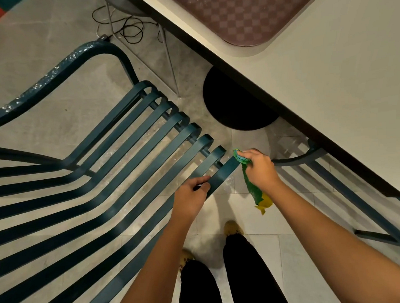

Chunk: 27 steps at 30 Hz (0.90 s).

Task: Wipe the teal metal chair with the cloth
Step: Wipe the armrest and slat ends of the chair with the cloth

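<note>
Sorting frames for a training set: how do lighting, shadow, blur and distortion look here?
Head view: warm, dim light; the teal chair slats sink to near black toward the left edge; wide-angle stretch swells the forearms at the bottom; the cloth, left hand and right hand are sharp, no motion blur or glare.

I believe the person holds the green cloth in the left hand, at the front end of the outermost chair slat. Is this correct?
Not quite. The head view shows the green cloth in the right hand, not the left, at the front end of the outermost slat of the teal chair. The left hand grips that same slat further back.
</note>
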{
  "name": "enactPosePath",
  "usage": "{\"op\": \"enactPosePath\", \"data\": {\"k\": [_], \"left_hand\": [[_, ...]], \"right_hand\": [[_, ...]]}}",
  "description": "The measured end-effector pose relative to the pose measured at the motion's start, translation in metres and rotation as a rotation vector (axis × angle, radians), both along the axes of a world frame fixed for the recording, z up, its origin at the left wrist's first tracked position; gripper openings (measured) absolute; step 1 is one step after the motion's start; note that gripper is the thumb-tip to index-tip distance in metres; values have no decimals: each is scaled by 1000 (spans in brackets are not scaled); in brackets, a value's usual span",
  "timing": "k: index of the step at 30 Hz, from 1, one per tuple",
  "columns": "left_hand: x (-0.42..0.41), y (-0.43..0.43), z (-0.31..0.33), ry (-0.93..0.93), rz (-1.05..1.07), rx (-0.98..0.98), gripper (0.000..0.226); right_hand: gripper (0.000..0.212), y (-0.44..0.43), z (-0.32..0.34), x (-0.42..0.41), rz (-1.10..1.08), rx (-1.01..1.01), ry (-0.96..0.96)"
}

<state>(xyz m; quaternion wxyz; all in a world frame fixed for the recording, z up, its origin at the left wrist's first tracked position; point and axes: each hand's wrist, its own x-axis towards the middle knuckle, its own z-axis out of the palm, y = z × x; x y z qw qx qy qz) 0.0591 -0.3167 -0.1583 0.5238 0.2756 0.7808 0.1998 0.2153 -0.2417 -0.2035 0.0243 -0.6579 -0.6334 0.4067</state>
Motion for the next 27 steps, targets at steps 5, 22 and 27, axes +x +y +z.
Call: {"op": "enactPosePath", "data": {"k": [5, 22, 27], "left_hand": [[-2, 8, 5, -41, -27, -73, 28], [4, -5, 16, 69, -6, 17, 28], [-1, -21, 35, 93, 68, 58, 27]], "right_hand": [[40, 20, -14, 1, 13, -189, -62], [45, -44, 38, -24, -322, 51, 236], [44, -63, 56, -34, -310, 18, 282]]}}
